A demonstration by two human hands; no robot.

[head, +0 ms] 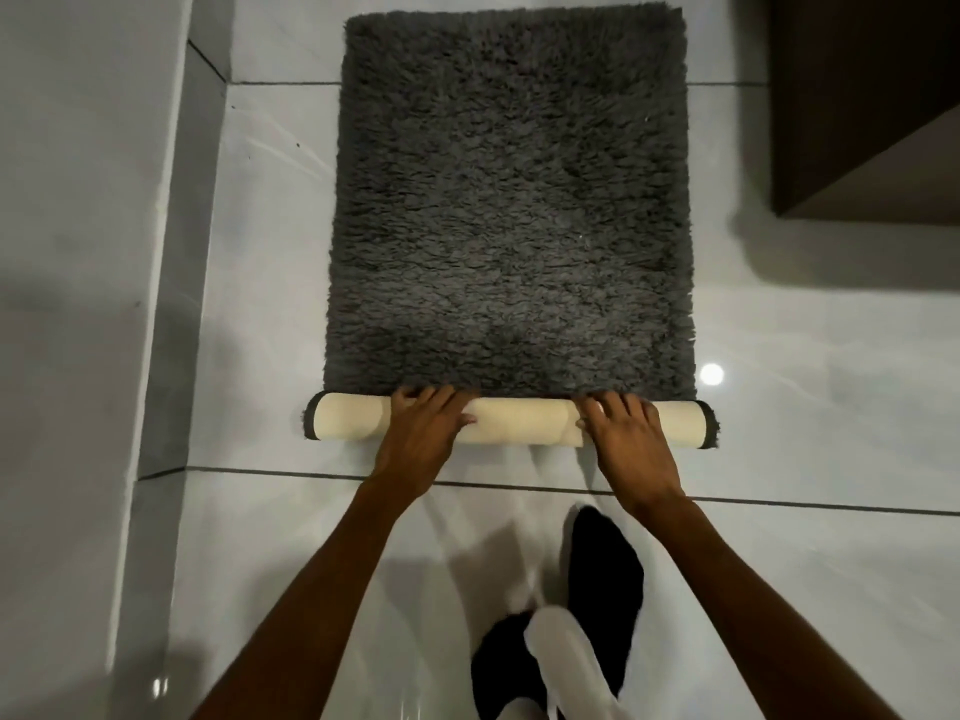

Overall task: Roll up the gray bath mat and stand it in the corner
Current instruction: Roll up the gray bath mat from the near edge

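A glossy pale tiled floor [779, 407] carries the gray bath mat [511, 210], its near edge rolled cream-side out, and a foot in a black sock [605, 569].

Glossy white floor tiles [831, 407], dark brown cabinet [872, 106] at upper right

Two bare arms and hands of a person, with a dark-socked foot below.

Left hand [423, 433] and right hand [626, 441] have no gloves or sleeves; forearms are uncovered behind the fingers. Nearer the body: a black sock [605, 569] and pale trouser leg [563, 662].
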